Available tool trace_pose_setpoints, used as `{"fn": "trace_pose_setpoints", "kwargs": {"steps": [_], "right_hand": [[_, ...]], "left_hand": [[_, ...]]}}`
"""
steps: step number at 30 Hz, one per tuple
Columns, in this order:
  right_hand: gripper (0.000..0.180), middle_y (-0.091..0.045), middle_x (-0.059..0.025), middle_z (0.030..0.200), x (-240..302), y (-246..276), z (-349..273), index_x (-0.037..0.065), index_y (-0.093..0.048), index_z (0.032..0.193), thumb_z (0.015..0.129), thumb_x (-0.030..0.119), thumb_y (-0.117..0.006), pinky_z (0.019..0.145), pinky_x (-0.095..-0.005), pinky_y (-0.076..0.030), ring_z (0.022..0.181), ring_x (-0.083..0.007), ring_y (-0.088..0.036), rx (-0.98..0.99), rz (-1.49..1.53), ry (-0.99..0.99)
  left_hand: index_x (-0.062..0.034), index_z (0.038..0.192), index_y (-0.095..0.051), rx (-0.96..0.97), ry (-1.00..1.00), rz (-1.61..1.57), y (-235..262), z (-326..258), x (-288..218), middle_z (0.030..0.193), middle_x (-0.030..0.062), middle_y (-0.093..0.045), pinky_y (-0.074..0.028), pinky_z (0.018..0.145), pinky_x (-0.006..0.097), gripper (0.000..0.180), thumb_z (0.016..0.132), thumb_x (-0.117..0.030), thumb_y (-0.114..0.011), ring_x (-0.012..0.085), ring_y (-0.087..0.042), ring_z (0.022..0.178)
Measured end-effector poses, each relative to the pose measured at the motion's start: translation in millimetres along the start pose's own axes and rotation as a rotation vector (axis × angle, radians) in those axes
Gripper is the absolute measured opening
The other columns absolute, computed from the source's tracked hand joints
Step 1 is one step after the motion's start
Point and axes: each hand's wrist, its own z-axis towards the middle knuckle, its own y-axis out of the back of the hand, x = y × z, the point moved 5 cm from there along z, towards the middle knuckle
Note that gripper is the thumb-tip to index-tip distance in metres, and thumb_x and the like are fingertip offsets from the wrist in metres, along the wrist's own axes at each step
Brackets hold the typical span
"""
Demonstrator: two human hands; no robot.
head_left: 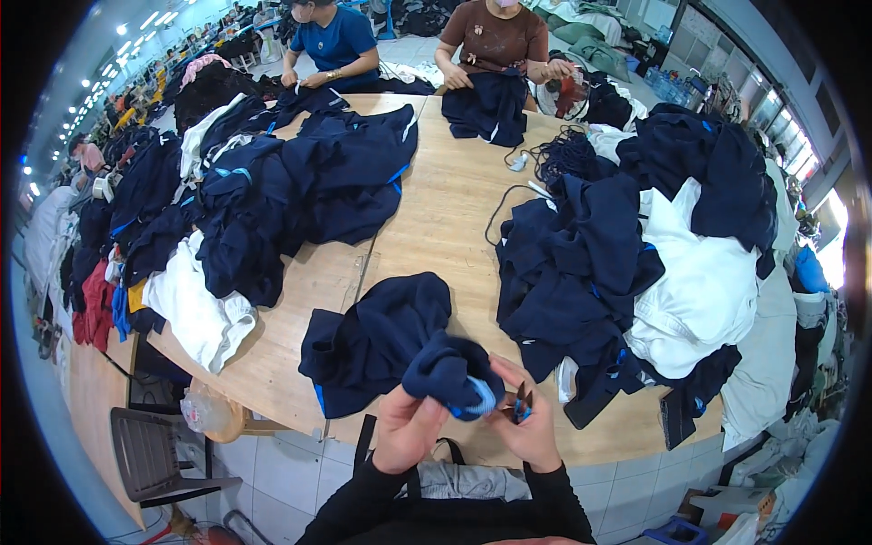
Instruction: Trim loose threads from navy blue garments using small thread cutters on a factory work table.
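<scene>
A navy garment (pixel 386 322) lies bunched on the near part of the wooden table, one end lifted off it. My left hand (pixel 409 429) is closed on that raised end, where a light-blue ribbed patch (pixel 482 397) shows. On the other side my right hand (pixel 530 431) is closed around small thread snips (pixel 522 402) with dark blades and a bit of blue. Its fingertips also reach the edge of the navy cloth. Whether they pinch the cloth is hidden.
Navy garments (pixel 300 182) pile up on the left, with a white one (pixel 202 304) at their edge. More navy clothes (pixel 581 263) and white clothes (pixel 695 282) heap on the right, near a dark phone (pixel 589 411). Two people (pixel 331 41) handle navy cloth across the table (pixel 436 218).
</scene>
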Motion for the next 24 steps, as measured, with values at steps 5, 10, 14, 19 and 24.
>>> {"fn": "trace_pose_setpoints", "kwargs": {"steps": [5,10,14,19,24], "right_hand": [[0.033,-0.077,-0.0055,0.101,-26.8,5.1,-6.1,-0.004,-0.072,0.125,0.094,-0.012,-0.066,0.074,-0.0221,-0.051,0.083,-0.0071,-0.068,0.058,-0.110,0.014],[0.015,-0.076,-0.0095,0.096,-28.4,4.0,-17.0,-0.008,-0.070,0.117,0.104,-0.003,-0.066,0.077,-0.0271,-0.058,0.084,-0.0138,-0.077,0.005,0.044,-0.110],[0.018,-0.075,-0.0091,0.095,-34.7,8.7,-23.7,-0.009,-0.070,0.119,0.104,0.000,-0.069,0.073,-0.0283,-0.059,0.081,-0.0139,-0.076,0.000,0.010,-0.165],[0.024,-0.069,-0.0077,0.093,-22.8,14.0,-14.3,-0.011,-0.065,0.127,0.108,0.003,-0.064,0.076,-0.0306,-0.057,0.080,-0.0148,-0.073,-0.079,-0.073,-0.200],[0.025,-0.072,-0.0120,0.103,-33.1,16.9,-7.2,-0.011,-0.063,0.129,0.111,0.006,-0.060,0.076,-0.0313,-0.058,0.079,-0.0182,-0.073,-0.043,0.024,-0.271]], "left_hand": [[0.0002,0.149,-0.050,0.094,-0.199,-0.025,-18.6,5.7,-24.5,0.146,0.0204,-0.062,-0.048,0.117,0.044,0.067,0.089,0.002,-0.082,0.0298,-0.062,0.135],[-0.0122,0.154,-0.042,-0.214,-0.149,-0.319,8.3,21.3,-18.1,0.133,0.0115,-0.066,-0.054,0.106,0.039,0.073,0.092,0.021,-0.064,0.0208,-0.066,0.123],[-0.0163,0.161,-0.037,-0.283,-0.045,-0.181,32.4,19.8,-15.5,0.132,0.0073,-0.068,-0.058,0.080,0.025,0.077,0.097,0.017,-0.063,0.0107,-0.069,0.102],[-0.0153,0.170,-0.025,-0.253,-0.008,-0.021,27.0,33.9,-14.0,0.135,0.0078,-0.060,-0.065,0.080,0.028,0.091,0.096,0.013,-0.070,0.0138,-0.068,0.111],[-0.0160,0.173,-0.017,-0.290,0.021,0.034,24.9,36.5,-5.9,0.126,0.0116,-0.066,-0.067,0.080,0.031,0.102,0.093,0.018,-0.070,0.0177,-0.074,0.107]]}}
